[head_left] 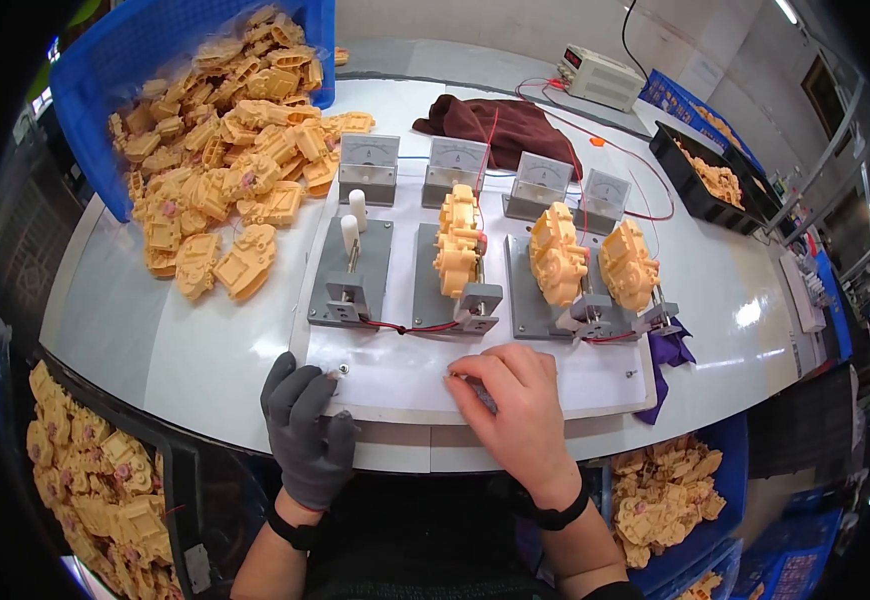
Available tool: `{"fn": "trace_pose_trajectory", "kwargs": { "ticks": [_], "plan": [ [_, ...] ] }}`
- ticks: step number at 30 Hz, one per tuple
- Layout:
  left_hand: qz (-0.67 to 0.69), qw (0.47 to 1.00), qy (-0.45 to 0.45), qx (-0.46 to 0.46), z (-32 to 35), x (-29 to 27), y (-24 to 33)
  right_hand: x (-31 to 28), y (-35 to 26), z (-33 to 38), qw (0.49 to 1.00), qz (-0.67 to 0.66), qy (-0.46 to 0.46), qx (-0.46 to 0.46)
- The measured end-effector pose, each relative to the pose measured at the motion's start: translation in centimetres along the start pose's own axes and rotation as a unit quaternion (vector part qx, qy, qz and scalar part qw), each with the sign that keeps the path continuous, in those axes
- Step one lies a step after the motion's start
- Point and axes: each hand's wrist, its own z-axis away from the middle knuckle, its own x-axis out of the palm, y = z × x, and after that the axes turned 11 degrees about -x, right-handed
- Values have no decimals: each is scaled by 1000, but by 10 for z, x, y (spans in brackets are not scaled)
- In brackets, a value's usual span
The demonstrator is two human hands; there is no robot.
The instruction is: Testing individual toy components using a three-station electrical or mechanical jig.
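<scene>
Left fingers (310, 400) half-curled, right fingers (503, 378) bent

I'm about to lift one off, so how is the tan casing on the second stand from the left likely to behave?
The casing is probably stiff, given its crisp moulded edges. It looks like plastic, so may feel light for its size. The red wire running down beside it could snag during lifting.
</scene>
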Motion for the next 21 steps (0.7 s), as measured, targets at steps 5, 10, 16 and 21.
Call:
{"fn": "trace_pose_trajectory", "kwargs": {
  "ticks": [5, 10, 16, 21],
  "plan": [
    [-1, 1000, -2, -15, 3, 1, -1, -2, -1, 1, 1000, -16, -6, 10],
    [-4, 1000, -6, -16, 2, 1, 3, -5, -4, 3, 1000, -7, -3, 9],
    [-1, 999, -35, -15, 7, 8, -7, 3, 6, 5, 1000, 6, 8, 7],
    [-31, 999, -24, -23, 11, -3, -26, 5, -1, 0, 999, -19, 27, -2]
  ]
}}
